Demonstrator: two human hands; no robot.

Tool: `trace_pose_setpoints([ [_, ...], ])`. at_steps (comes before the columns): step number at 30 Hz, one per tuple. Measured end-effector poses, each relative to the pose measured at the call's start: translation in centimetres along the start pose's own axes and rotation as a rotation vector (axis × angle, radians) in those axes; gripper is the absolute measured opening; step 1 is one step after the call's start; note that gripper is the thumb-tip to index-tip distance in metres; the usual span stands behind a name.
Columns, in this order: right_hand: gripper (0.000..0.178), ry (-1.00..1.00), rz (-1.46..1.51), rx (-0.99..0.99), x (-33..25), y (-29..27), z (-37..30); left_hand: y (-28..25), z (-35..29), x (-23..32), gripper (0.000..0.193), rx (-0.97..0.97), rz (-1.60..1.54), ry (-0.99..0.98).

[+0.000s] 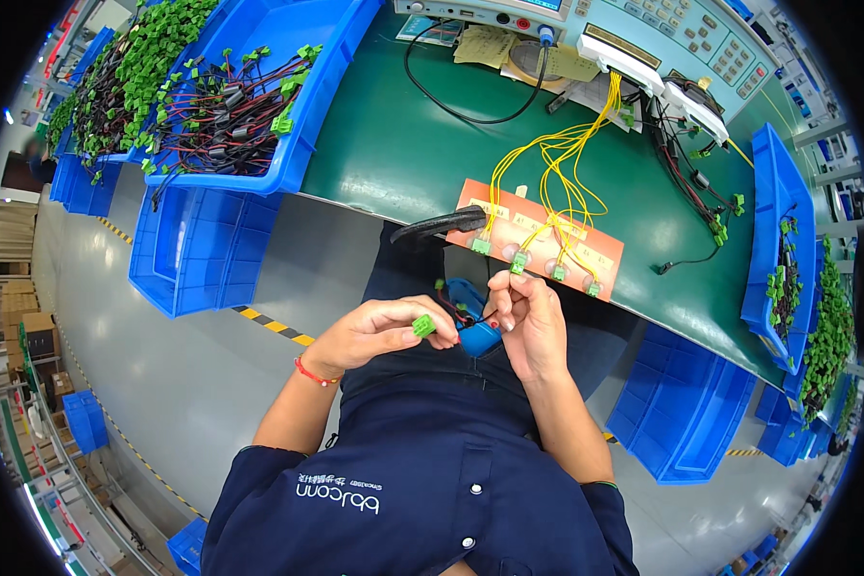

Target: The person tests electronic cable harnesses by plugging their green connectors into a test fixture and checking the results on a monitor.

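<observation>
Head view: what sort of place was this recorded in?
Probably an electronics factory floor: there is a button-covered bench instrument, a blue bin heaped with green-ended cables, and yellow-and-black floor tape.

Left forearm (296,408) bare, angled toward one o'clock; left hand (382,331) pinched, pointing three o'clock. Right forearm (564,418) slants toward eleven; right hand (531,324) pinched likewise.
</observation>
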State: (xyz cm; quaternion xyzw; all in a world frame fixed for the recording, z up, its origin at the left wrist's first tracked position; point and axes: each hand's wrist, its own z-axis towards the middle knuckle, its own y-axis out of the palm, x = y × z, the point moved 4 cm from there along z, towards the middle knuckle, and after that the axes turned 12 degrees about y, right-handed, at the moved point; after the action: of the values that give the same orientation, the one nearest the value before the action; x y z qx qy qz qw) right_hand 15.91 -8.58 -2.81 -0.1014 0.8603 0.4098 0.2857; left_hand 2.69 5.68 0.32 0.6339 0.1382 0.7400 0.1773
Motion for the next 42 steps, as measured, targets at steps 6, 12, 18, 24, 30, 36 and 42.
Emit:
trace_pose_setpoints([
  [6, 0.028, -0.025, -0.313, 0.02, -0.9, -1.4, -0.3, -0.2, 1.4, -3.6, 0.018, 0.472, -0.05, -0.069],
  [12, 0.024, 0.01, -0.569, 0.029, 2.4, -4.5, -1.2, 0.1, 3.5, -4.1, 0.015, 0.625, 0.004, -0.007],
  [18, 0.025, 0.055, -0.562, 0.045, 3.7, -5.2, -1.8, 0.8, 4.1, -3.8, 0.012, 0.738, 0.116, -0.01],
  [24, 0.024, 0.019, -0.567, 0.028, 3.6, -5.1, -1.7, 1.3, 4.3, -3.9, 0.01, 0.758, 0.076, 0.021],
  [30, 0.023, 0.004, -0.613, 0.051, 3.8, -5.3, -1.9, 1.4, 4.4, -3.8, 0.01, 0.787, 0.101, 0.057],
  [36, 0.022, -0.026, -0.634, 0.07, 3.9, -5.8, -2.3, 1.1, 4.2, -4.3, 0.01, 0.764, -0.077, 0.019],
  [42, 0.022, -0.021, -0.659, 0.089, 4.2, -6.1, -2.4, 1.7, 4.2, -4.4, 0.011, 0.826, 0.005, 0.065],
])
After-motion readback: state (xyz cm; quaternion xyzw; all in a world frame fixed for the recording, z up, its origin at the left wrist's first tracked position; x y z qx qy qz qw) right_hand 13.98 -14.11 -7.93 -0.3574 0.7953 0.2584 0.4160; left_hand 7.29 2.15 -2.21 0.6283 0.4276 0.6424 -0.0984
